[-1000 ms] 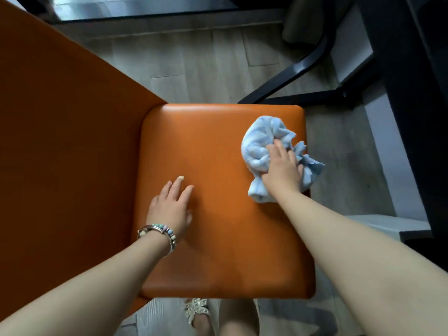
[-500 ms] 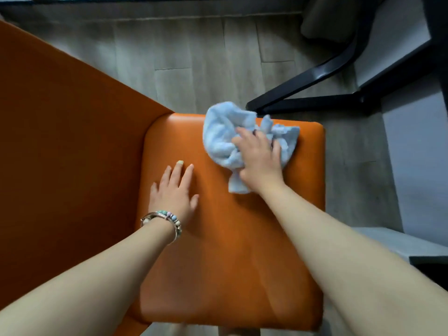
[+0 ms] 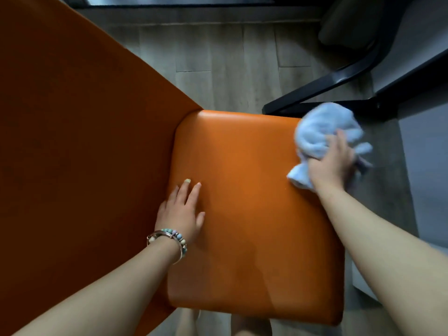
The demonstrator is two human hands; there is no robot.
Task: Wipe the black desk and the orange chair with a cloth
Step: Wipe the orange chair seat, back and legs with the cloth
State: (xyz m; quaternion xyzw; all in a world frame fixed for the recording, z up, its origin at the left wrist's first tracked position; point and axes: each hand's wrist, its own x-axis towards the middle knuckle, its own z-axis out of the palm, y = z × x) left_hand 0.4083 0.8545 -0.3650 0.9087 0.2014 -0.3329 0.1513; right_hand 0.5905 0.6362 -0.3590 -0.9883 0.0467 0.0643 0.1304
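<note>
The right hand [image 3: 331, 163] pressed down on a crumpled light-blue terry cloth [image 3: 322, 132] at the far right corner of the smooth orange leather-look chair seat [image 3: 252, 226], its fingers curled over the bunched fabric and gripping it; part of the cloth hung past the seat's right edge, above the grey wood-plank floor [image 3: 218, 59]. The cloth and that hand were blurred, so the individual fingers could not be told apart clearly. The left hand [image 3: 180, 212] lay flat on the seat near its left side, fingers straight and slightly spread, holding nothing, just beside the tall orange chair backrest [image 3: 72, 141] that filled the left of the view. A beaded bracelet with a metal bangle [image 3: 169, 238] circled the left wrist. Beyond the seat's far right corner, black furniture legs [image 3: 315, 90] stood on the floor, apart from the chair. At the bottom edge, the person's legs showed below the seat's near side.
</note>
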